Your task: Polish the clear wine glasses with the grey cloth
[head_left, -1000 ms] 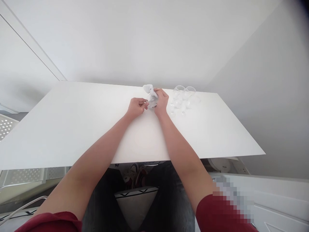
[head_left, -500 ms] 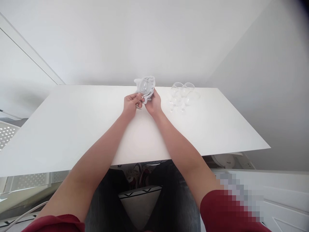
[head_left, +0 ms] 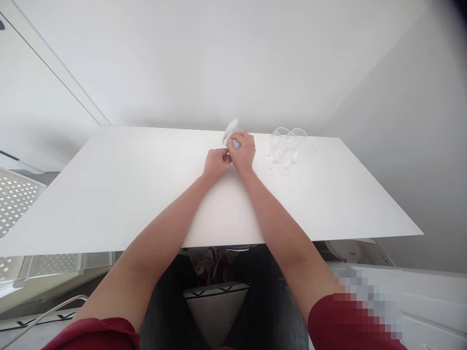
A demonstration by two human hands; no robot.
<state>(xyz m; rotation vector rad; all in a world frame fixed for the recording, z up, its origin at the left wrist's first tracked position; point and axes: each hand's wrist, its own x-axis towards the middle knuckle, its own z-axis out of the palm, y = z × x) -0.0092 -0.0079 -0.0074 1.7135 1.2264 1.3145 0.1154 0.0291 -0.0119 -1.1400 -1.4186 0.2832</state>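
Observation:
Both my hands meet above the far middle of the white table (head_left: 153, 194). My left hand (head_left: 216, 163) is closed round the stem end of a wine glass (head_left: 225, 156), of which only a small glint shows between the fingers. My right hand (head_left: 244, 151) grips a crumpled white cloth (head_left: 231, 130), its thumb and fingers bent close against the left fingertips. The bowl of the glass is hidden behind the cloth and fingers. Just right of my right hand stand several clear wine glasses (head_left: 288, 146), grouped close together.
A pale wall (head_left: 219, 63) rises behind the table's far edge. White perforated baskets (head_left: 18, 199) are at the left, below table height. A white cable (head_left: 54, 313) runs at lower left. Below the table's right front lies a round white object (head_left: 345, 250) beside a white panelled surface (head_left: 430, 301).
My right hand has turned from cupping the cloth and bowl from the side to lying over them, fingers now near the stem. The view has shifted slightly left.

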